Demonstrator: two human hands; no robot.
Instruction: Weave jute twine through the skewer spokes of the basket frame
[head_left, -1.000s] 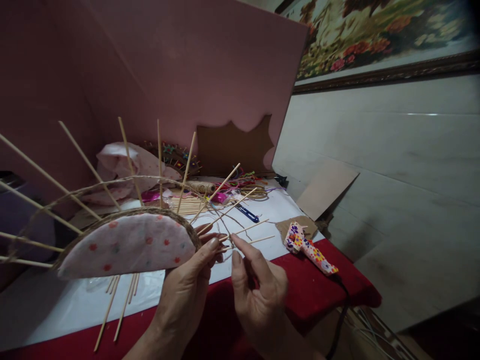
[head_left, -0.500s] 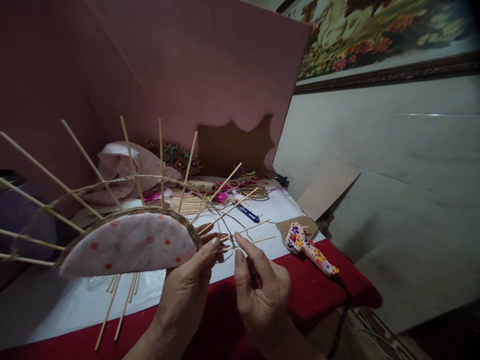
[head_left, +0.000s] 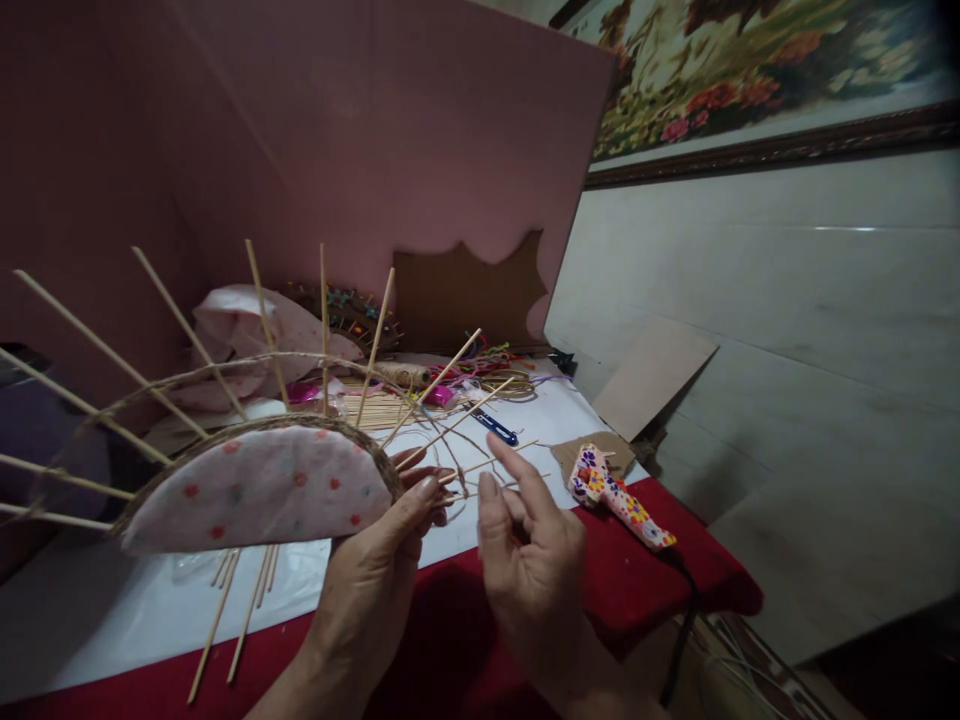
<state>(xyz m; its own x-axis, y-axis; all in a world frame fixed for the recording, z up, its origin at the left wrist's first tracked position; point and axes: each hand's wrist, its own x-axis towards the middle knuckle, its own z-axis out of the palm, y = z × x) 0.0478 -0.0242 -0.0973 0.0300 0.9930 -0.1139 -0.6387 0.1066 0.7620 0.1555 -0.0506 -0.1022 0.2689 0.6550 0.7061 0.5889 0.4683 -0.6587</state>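
My left hand [head_left: 382, 540] grips the right end of a half-round panel [head_left: 262, 487] covered in pale spotted fabric. Wooden sticks [head_left: 379, 340] fan out from its rim, which is edged with brown twine. A length of jute twine [head_left: 289, 355] arcs from stick to stick, some way out from the rim. Just right of the lowest right sticks is my right hand [head_left: 529, 545], index finger stretched out and thumb apart from it. Its other fingers curl in, and I see nothing held between thumb and index.
A blue craft knife [head_left: 495, 425] lies behind the hands, near a twine spool [head_left: 401, 374]. To the right, a flower-patterned glue gun [head_left: 619, 500] rests on cardboard. Several loose sticks [head_left: 244, 630] lie at the front left. Scalloped brown cardboard [head_left: 469, 300] leans at the back.
My right hand has moved slightly right and up, away from the twine by the lower sticks, with its index finger lifted. The panel stays in my left hand, its left side shifted slightly.
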